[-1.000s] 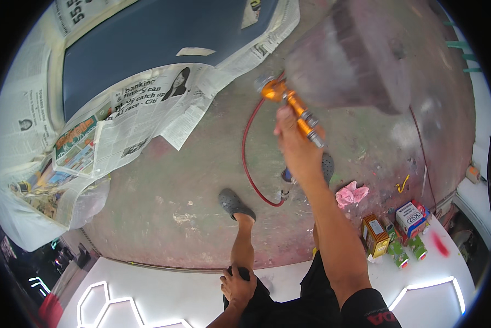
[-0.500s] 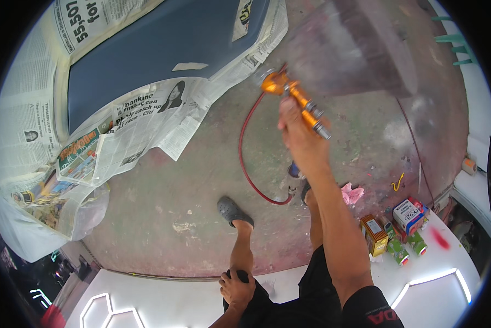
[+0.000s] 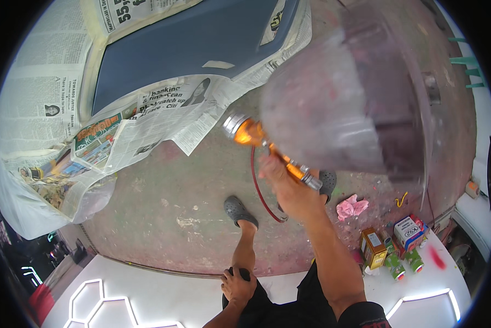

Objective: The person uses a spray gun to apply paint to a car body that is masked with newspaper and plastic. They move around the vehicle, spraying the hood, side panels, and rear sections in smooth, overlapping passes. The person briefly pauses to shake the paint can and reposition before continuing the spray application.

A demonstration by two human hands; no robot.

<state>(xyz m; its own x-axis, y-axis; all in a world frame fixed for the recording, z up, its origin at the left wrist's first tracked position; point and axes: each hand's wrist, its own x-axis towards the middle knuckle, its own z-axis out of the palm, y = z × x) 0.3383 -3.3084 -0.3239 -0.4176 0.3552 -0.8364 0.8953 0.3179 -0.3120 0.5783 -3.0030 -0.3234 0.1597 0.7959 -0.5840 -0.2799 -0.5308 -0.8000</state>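
My right hand (image 3: 289, 191) is closed around the handle of an orange spray gun (image 3: 249, 134) with a silver nozzle ring. A large, clear paint cup (image 3: 333, 104), blurred and stained purple-grey, looms in front of the gun and hides part of it. The nozzle points left, toward a blue-grey car panel (image 3: 174, 54) bordered with newspaper (image 3: 171, 123) and tape, and stands apart from it. My left hand (image 3: 236, 286) lies wrapped over my left knee, at the black shorts. From below the gun a red hose (image 3: 258, 186) curves down to the floor.
Clear plastic sheeting (image 3: 21, 213) hangs at the left. On the stained floor lies a pink rag (image 3: 352, 207), with a yellow strip (image 3: 402, 200) beyond it. A yellow-brown tin (image 3: 373, 247), a white-and-blue box (image 3: 408, 232) and green cans (image 3: 394, 265) stand at the lower right.
My right hand has brought the spray gun down and left, nearer to me. Its cup now fills more of the view. The panel appears shifted right; my left hand stays on the knee.
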